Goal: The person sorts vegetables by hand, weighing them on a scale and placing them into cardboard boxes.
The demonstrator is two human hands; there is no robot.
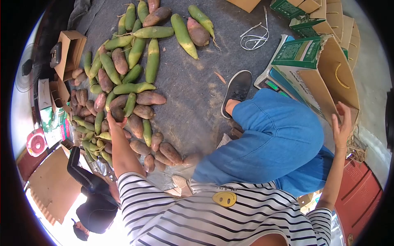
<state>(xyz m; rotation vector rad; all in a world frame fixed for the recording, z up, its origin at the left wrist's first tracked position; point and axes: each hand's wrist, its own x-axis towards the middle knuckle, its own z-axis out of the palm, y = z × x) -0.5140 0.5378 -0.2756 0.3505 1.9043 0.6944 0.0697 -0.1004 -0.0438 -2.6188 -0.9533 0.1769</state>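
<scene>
My left hand [119, 121] is closed on a brown tuber [117, 113] in the pile, at the left of the view. Around it lie green radishes [136, 88] and more brown-red tubers [150, 98]. On the right, my right hand [342, 125] has its fingers apart at the near edge of an open green-and-tan cardboard box [310, 78]; whether it touches the box is unclear. The box is tilted on a scale [271, 85] with a lit green display. What the box holds cannot be seen.
A white cord [254, 41] lies on the dark floor mat [193, 88]. More boxes [324, 20] stand at upper right, and an open box [74, 55] at upper left. Another person in dark clothing [96, 207] is at lower left. A red surface [357, 197] is at lower right.
</scene>
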